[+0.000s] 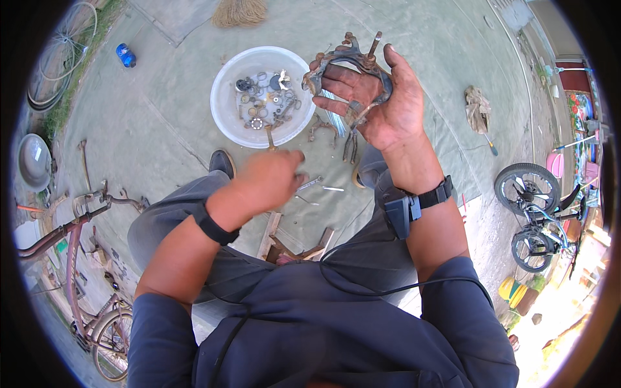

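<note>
On my right hand (401,107), palm up with dirt-darkened fingers, rests a worn bicycle brake caliper (388,84). Its curved arms loop round my fingers, and a bolt sticks up near my thumb. My left hand (268,184) is over the ground in front of my knees, its fingers curled and smeared by motion, so whether they hold anything is unclear. Just beyond it, a brownish rod-like piece (270,137) overlaps the near rim of a white plastic basin (222,119). Small metal parts (257,103), rings and washers among them, lie inside the basin.
Another caliper-like part (321,128) and a wrench (309,184) lie by the basin. Between my legs is a wooden frame (272,233). An old bicycle (72,258) stands left, a small bike (530,207) right. A straw broom (239,11) and a blue can (126,55) are farther off.
</note>
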